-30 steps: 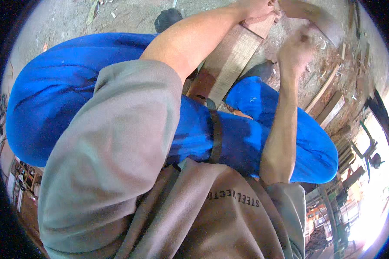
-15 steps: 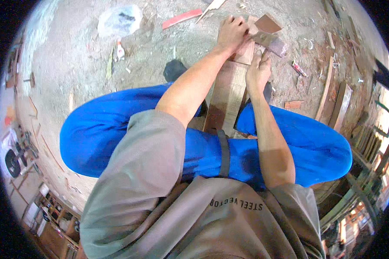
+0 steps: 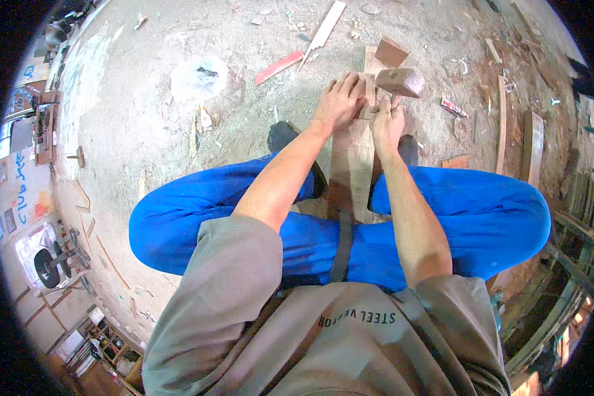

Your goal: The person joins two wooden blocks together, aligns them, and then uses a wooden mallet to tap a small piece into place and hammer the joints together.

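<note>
My left hand (image 3: 340, 103) is closed, its fingers curled over the edge of a short pale piece of wood (image 3: 369, 89) at the far end of a plank. My right hand (image 3: 387, 124) grips a mallet by its handle. The blocky wooden mallet head (image 3: 401, 82) is just right of the short piece, close to my left fingers. The long plank (image 3: 352, 155) lies between my legs and feet. A small brown wood offcut (image 3: 391, 52) sits just beyond the mallet. My left fingertips are partly hidden.
On the dusty floor lie a clear plastic bag (image 3: 199, 78), a red strip (image 3: 279, 67), a split pale wood strip (image 3: 325, 33) and a small tube (image 3: 453, 107). Planks (image 3: 532, 148) lie to the right. Shelves with clutter (image 3: 109, 343) stand at the lower left.
My view has shifted, so the floor items sit lower in it. The mallet head has turned and moved slightly away from my left fingers. Both hands keep their holds.
</note>
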`<action>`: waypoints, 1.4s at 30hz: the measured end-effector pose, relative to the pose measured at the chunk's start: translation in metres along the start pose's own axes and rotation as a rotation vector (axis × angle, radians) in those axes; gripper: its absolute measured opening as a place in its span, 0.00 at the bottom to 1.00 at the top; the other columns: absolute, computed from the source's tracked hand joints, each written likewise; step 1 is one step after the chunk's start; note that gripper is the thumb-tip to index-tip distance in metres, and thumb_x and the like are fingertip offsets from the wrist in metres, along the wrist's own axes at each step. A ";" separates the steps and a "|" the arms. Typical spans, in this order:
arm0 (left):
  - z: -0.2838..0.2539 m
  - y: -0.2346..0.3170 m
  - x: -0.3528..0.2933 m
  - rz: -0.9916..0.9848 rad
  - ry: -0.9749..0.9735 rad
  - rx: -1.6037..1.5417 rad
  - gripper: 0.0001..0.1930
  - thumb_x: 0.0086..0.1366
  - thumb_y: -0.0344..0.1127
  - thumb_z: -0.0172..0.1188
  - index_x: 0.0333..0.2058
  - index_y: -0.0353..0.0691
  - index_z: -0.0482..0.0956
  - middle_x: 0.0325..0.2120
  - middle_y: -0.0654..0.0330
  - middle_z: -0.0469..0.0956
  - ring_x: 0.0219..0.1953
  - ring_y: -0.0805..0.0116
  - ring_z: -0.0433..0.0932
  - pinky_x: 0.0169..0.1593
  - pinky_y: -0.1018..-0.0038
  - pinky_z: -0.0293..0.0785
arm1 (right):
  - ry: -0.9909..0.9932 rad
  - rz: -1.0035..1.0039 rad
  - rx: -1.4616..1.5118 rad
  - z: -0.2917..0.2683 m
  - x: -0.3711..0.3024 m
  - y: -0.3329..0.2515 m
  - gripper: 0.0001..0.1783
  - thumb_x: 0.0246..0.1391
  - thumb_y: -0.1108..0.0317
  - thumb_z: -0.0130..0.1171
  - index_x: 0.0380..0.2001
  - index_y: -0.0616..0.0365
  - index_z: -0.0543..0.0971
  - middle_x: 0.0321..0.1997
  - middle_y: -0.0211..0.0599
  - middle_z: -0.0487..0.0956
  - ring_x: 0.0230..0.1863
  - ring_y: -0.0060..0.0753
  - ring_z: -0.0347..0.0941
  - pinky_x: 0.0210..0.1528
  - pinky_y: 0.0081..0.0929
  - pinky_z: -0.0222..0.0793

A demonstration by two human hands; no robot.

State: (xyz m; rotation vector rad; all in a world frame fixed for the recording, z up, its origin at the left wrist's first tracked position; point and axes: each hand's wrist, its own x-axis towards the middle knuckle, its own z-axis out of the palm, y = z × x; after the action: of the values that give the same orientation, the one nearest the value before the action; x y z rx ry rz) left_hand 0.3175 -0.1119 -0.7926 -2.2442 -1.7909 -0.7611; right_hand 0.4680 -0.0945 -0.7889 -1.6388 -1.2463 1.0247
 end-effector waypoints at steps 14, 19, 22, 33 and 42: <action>0.001 -0.048 0.109 0.168 -0.978 -0.152 0.22 0.48 0.36 0.76 0.43 0.39 0.81 0.41 0.51 0.81 0.47 0.51 0.81 0.50 0.57 0.78 | -0.145 0.016 0.259 -0.051 0.051 -0.085 0.22 0.70 0.50 0.52 0.29 0.56 0.72 0.22 0.29 0.73 0.19 0.16 0.64 0.19 0.22 0.57; 0.017 -0.043 0.118 -0.249 -0.879 -0.203 0.19 0.45 0.31 0.77 0.38 0.39 0.83 0.35 0.52 0.83 0.39 0.52 0.84 0.42 0.60 0.80 | -0.193 -0.060 0.115 -0.054 0.058 -0.055 0.22 0.69 0.49 0.53 0.29 0.56 0.72 0.21 0.28 0.72 0.19 0.16 0.63 0.19 0.22 0.58; 0.018 -0.064 0.135 0.168 -0.979 -0.152 0.17 0.47 0.31 0.77 0.37 0.39 0.84 0.33 0.54 0.85 0.36 0.55 0.85 0.40 0.61 0.80 | -0.229 -0.006 0.059 -0.061 0.049 -0.053 0.23 0.68 0.48 0.53 0.29 0.57 0.73 0.21 0.27 0.72 0.19 0.17 0.64 0.21 0.22 0.59; 0.025 -0.111 0.088 -0.719 -0.983 -0.593 0.24 0.56 0.55 0.75 0.40 0.41 0.86 0.35 0.61 0.86 0.39 0.68 0.82 0.41 0.66 0.78 | -0.436 -0.112 -0.485 -0.081 0.009 -0.089 0.22 0.68 0.55 0.53 0.47 0.67 0.76 0.39 0.65 0.81 0.41 0.68 0.79 0.42 0.52 0.72; 0.043 -0.130 0.066 -0.878 -1.113 -1.095 0.22 0.56 0.53 0.75 0.41 0.42 0.87 0.31 0.65 0.82 0.32 0.70 0.79 0.37 0.66 0.77 | -0.343 -0.138 0.304 -0.060 -0.002 -0.128 0.11 0.72 0.62 0.52 0.34 0.53 0.70 0.24 0.21 0.66 0.23 0.11 0.59 0.21 0.15 0.51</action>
State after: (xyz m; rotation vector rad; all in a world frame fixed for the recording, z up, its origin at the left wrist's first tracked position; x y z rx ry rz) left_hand 0.2164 -0.0020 -0.8203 -2.6350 -3.7929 -0.7406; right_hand 0.4842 -0.0815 -0.6490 -1.1621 -1.3253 1.3716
